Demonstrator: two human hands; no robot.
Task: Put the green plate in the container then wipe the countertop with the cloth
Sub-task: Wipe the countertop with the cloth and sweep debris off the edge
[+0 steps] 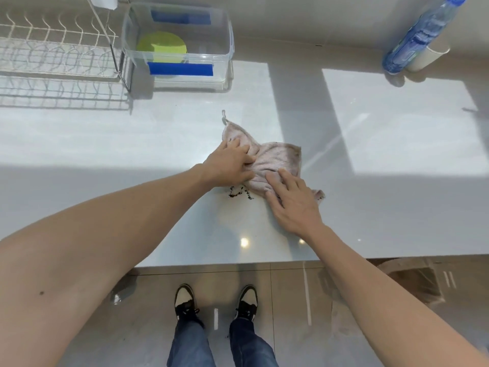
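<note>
Green plate [161, 46] lies flat inside clear container [177, 43] at far left of countertop [397, 115], beside wire rack [58, 56]. We press pale cloth [275, 157] onto countertop, nearer front edge than back — our left hand [230, 162] flat on its left part, our right hand [293, 202] flat on its near corner, fingers spread, neither gripping. Dark crumbs [239, 192] sit at cloth's near edge, between our hands. Blue bottle [420, 35] stands at far right corner.
</note>
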